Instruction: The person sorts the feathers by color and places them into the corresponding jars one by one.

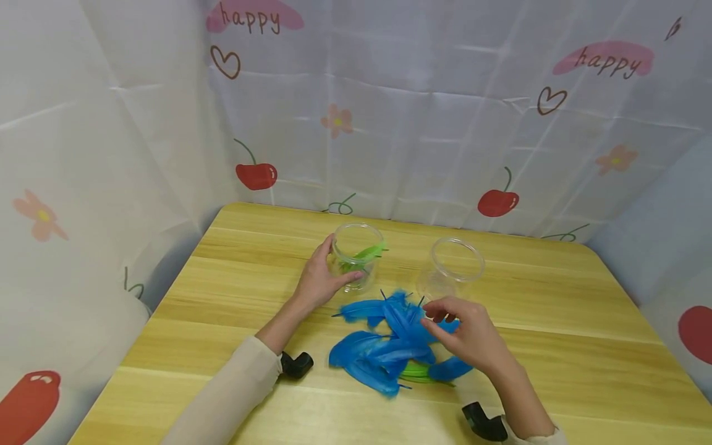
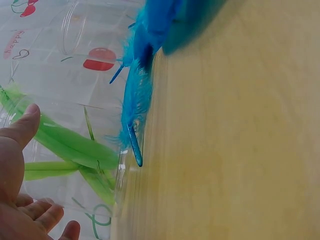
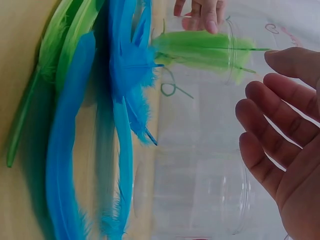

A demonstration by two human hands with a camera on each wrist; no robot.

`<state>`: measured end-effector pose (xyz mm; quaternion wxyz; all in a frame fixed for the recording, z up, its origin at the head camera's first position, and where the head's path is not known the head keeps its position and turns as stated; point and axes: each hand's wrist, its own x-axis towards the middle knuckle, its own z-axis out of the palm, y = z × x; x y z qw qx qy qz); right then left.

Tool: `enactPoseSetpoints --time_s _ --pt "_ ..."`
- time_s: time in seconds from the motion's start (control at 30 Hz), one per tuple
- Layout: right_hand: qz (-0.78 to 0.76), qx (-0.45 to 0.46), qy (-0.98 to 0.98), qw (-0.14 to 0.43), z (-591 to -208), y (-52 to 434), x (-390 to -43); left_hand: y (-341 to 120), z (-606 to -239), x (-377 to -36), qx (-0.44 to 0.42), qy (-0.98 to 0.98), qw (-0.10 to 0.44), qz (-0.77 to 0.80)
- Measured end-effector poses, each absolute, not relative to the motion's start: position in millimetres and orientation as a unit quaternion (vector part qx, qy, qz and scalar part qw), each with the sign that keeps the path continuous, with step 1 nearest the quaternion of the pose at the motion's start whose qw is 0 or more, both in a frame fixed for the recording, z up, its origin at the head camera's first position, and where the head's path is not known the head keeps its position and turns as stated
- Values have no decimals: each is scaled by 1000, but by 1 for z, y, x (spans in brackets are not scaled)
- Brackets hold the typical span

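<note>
My left hand (image 1: 318,281) grips a clear plastic cup (image 1: 368,279) round its left side, thumb at the front. Several green feathers (image 2: 75,142) stand in that cup, some quills reaching above the rim. Above the right end of a pile of blue feathers (image 1: 389,353) hovers my right hand (image 1: 471,330). Its fingers are loosely bent, and the right wrist view shows nothing between them. A few green feathers (image 1: 416,371) lie partly under the blue ones. Just beyond the right hand stands a second clear cup (image 1: 436,285), with no feathers visible inside.
The wooden table (image 1: 222,334) carries everything. A white curtain (image 1: 389,154) printed with cherries and flowers hangs behind its far edge, with more curtain at both sides. Black angled pieces (image 1: 297,365) sit at both wrists.
</note>
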<state>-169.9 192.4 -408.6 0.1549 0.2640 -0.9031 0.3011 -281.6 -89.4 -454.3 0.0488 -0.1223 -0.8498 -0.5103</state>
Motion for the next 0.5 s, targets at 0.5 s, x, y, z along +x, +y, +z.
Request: enactPoseSetpoints --time_s 0.5 --pt "286 267 -916 84 -413 195 -156 -89 -453 -281 -121 -849 51 -511"
